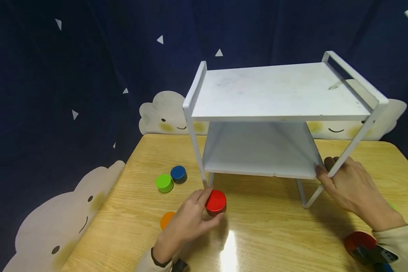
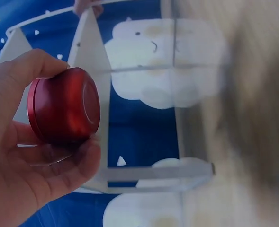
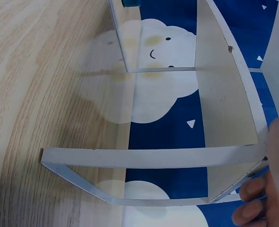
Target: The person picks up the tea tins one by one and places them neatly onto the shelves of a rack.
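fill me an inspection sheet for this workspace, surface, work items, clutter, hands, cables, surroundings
Surface: wooden table, one bright reflection on it
Work items: red tin; white two-tier shelf
Clutter: green tin and blue tin side by side; orange tin, partly hidden; red object by the right sleeve, partly hidden
Hands: left hand holds the red tin; right hand grips the shelf's right side
Cables: nothing seen
Surroundings: dark blue curtain with white triangles and smiling clouds
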The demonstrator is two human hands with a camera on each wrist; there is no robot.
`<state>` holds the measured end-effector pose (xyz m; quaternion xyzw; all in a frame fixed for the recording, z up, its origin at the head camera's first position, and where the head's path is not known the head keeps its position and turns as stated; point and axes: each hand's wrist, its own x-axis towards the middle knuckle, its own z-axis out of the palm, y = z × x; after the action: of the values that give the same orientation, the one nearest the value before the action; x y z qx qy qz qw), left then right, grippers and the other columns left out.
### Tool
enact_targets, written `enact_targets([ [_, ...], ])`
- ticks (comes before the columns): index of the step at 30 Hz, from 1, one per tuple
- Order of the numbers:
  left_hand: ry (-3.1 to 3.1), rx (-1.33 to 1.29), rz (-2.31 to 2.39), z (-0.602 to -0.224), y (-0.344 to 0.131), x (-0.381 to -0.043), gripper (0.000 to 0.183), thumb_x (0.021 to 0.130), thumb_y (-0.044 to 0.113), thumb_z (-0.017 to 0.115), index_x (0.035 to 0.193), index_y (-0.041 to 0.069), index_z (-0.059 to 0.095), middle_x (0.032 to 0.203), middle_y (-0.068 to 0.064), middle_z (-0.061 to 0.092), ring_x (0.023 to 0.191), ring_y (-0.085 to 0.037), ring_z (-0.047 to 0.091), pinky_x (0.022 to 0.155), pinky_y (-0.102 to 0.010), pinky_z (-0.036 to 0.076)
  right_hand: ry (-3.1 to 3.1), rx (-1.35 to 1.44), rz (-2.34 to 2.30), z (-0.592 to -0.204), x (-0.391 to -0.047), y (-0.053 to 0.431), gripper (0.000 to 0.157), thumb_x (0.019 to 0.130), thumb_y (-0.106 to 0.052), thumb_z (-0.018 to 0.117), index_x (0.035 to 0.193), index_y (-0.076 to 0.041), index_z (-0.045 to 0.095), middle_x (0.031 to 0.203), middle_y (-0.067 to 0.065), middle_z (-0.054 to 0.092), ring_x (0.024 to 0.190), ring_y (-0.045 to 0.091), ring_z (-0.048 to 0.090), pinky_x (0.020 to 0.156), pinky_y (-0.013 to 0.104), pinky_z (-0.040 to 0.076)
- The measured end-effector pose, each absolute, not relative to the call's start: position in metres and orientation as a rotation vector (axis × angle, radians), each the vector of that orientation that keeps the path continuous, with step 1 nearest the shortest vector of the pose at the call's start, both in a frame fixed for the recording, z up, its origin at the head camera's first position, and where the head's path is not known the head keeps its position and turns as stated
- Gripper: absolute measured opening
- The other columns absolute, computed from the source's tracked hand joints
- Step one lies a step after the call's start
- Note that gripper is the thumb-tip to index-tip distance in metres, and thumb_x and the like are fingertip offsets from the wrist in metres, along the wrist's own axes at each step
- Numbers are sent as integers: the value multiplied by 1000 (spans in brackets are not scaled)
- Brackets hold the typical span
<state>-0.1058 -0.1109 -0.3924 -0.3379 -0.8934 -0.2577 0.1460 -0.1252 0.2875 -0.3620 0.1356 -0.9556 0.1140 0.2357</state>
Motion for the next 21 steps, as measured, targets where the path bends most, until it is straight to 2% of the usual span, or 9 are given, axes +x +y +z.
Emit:
enact_targets([
  [6,-2541,-1017,-690,-381,-98,-108,68,81,36,71,132,-4,51,112,-12,64,97,-18,63,80,-29,53,-2629,373,308,-361,-127,287,33,96,-26,47,69,-9,52,60,0,43,60,23,45,55,40,34],
  [12,-2480,-1085,-660,-366,-81,-113,67,80,36,71,131,-3,52,108,-10,64,92,-17,63,79,-27,53,-2617,377,310,-363,-126,287,32,96,-26,47,70,-8,53,60,0,44,62,26,48,58,44,36],
  [21,-2397,-1181,-647,-346,-55,-125,65,82,35,70,130,-5,52,111,-10,64,98,-19,62,84,-26,51,-2610,376,325,-363,-126,287,32,95,-26,47,70,-8,54,61,0,46,62,25,48,58,44,36],
])
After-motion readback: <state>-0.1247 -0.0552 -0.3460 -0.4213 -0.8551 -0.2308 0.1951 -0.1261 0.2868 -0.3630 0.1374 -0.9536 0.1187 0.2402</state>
